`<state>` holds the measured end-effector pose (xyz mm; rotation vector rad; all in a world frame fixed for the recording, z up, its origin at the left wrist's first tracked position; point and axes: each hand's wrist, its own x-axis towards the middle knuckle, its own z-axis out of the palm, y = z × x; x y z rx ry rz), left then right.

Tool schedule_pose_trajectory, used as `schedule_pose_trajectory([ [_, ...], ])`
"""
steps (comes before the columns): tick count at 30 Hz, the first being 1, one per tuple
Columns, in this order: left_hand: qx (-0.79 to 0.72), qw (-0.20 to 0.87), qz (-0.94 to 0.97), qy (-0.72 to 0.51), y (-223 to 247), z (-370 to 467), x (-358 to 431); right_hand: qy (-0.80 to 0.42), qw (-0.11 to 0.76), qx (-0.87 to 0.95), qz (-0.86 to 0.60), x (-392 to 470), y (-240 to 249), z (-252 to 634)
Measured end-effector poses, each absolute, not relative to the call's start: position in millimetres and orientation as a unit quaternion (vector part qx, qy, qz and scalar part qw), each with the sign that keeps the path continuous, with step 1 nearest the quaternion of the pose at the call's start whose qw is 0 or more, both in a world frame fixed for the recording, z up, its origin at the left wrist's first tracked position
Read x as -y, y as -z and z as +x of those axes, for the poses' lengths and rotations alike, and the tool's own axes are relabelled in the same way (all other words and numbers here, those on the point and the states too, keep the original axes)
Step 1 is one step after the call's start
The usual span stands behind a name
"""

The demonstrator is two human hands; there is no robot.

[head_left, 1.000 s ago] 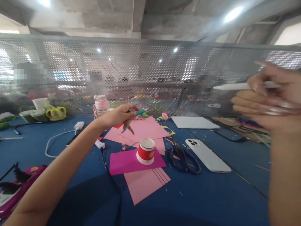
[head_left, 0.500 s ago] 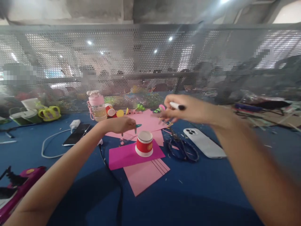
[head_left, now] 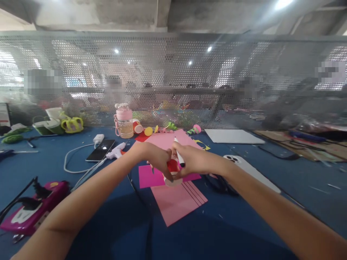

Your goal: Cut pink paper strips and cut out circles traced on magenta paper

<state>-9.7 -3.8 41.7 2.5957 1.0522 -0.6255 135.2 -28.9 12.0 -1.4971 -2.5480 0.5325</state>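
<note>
A red-and-white paper cup (head_left: 172, 166) is between my two hands over the magenta paper (head_left: 146, 177), its wide white rim facing down towards me. My left hand (head_left: 159, 159) is closed around the cup's left side. My right hand (head_left: 192, 157) keeps a white marker with a black end (head_left: 179, 156) between its fingers while its thumb and fingers also press the cup's right side. Much of the cup is hidden by fingers. Partly under the magenta sheet lies a pink paper (head_left: 173, 204) with several dark lines drawn across it.
Dark-handled scissors (head_left: 221, 185) and a white phone (head_left: 255, 175) lie on the right. To the left are a glue gun (head_left: 116, 151), black phone (head_left: 101, 150) and magenta power strip (head_left: 40, 207). A pink-lidded bottle (head_left: 124, 122) stands before the perforated metal screen (head_left: 173, 77).
Both hands have come down and together onto the cup, which stood untouched on the magenta paper before. The marker moved left and down with my right hand. The view has shifted.
</note>
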Motion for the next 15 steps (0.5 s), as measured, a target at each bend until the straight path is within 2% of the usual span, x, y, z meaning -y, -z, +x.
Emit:
schedule_pose_trajectory([
  [2, -0.340, 0.147, 0.906, 0.205, -42, -11, 1, -0.178, 0.084, 0.844, -0.500, 28, -11, 135],
  [6, -0.387, 0.105, 0.892, 0.207, -42, -10, 7, -0.135, 0.049, 0.808, -0.572, 25, -21, 146],
  [12, -0.377, 0.040, 0.873, 0.306, -10, 15, 26, -0.088, 0.089, 0.735, -0.667, 16, -46, 191],
  [15, -0.420, 0.073, 0.882, 0.199, 19, 16, 18, -0.087, 0.131, 0.712, -0.684, 15, -53, 207],
])
